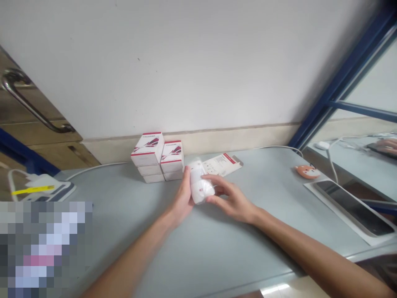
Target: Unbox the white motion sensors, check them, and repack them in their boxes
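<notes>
A small white rounded item in clear plastic wrap (202,189) is held above the grey table, between my two hands; its exact kind is not plain. My left hand (183,198) grips it along the left side, thumb up. From the right, my right hand (231,199) pinches its edge with thumb and fingers. Just behind lies a flattened white and red carton (221,164). Several small white boxes with red edges (147,149) stand stacked to the left of it, close to the wall.
On the right are a tablet-like dark device (355,207) on a white sheet and an orange animal-faced object (307,171). A white power strip (46,184) with a cable sits at the left. Blue frame posts (313,116) border the table; another person's hand (387,145) shows far right.
</notes>
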Motion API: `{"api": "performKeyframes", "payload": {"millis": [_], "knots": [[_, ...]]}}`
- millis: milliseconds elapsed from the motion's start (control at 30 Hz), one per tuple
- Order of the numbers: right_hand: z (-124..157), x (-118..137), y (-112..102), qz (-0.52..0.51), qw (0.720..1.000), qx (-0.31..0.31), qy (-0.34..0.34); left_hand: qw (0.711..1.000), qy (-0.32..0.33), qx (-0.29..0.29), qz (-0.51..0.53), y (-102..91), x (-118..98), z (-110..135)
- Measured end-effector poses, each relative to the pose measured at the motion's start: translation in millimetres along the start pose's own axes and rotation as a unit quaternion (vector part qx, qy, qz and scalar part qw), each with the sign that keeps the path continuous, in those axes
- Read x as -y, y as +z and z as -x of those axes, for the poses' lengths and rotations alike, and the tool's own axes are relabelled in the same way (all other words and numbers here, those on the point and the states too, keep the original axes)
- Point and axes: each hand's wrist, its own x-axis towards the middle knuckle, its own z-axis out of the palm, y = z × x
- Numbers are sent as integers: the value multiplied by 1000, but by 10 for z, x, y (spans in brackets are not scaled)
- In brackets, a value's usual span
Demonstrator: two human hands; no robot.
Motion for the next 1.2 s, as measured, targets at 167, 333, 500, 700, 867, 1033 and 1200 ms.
{"api": "performKeyframes", "payload": {"millis": [167, 333, 500, 700, 867, 1033, 1200], "knots": [[-77, 63, -8, -83, 990, -107, 32, 987, 87, 3, -133, 7, -4, 25], [-231, 31, -412, -101, 962, -251, 43, 834, 281, -30, -474, 2, 11, 153], [-190, -217, -986, 123, 932, -324, 103, 684, 371, -51, -626, 211, -68, -33], [-101, -452, -1206, 165, 930, -289, 153, 669, 229, 20, -707, 653, -290, -790], [-100, -451, -1225, 97, 949, -256, 159, 673, 188, 71, -712, 691, -240, -1017], [-116, -373, -1141, 80, 954, -235, 168, 680, 198, 66, -703, 548, -145, -787], [-145, -176, -979, 102, 957, -232, 143, 710, 276, 42, -646, 506, -143, -555]]}}
